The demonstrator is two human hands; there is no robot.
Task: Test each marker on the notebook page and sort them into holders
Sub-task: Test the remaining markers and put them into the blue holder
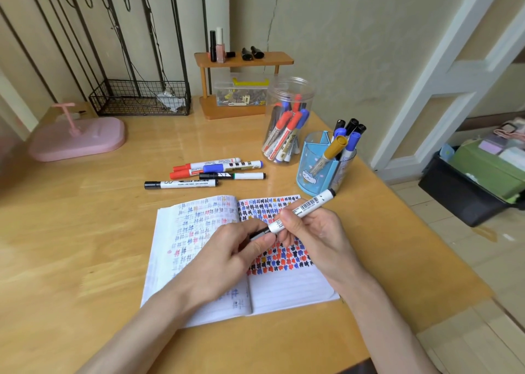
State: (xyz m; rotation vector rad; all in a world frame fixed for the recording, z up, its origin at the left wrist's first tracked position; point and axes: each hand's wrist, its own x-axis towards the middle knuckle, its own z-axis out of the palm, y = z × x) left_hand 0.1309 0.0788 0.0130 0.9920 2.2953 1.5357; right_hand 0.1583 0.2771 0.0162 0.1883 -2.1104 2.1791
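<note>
over the open notebook (pixel 284 288), in the middle of the table (pixel 85 246), both hands meet on one marker (pixel 301 210). the right hand (pixel 309 231) has its fingers curled round the white barrel, near the lower end, so the marker slants up and to the right with its barcode facing up. the left hand (pixel 227 254) has its fingers curled too, thumb and forefinger pinching the dark cap (pixel 259 235) at the marker's lower end. whether the cap is fully seated cannot be told. the marker is in the air above the right page, which is covered in rows of black, blue, red and yellow test marks down to about its middle; the left page shows fainter marks.

past the notebook's far edge lie five loose markers (pixel 204 173) in a cluster: two red-capped, one blue-capped, two black-capped. to their right stands a clear jar (pixel 287 95) with red- and blue-capped markers leaning in it. just beside it, nearer and to the right, a blue holder (pixel 309 169) has black- and blue-capped markers and one yellow-capped.

at the back of the table are a pink stand (pixel 79 139), a wire basket (pixel 139 98) and a wooden shelf (pixel 244 58).
</note>
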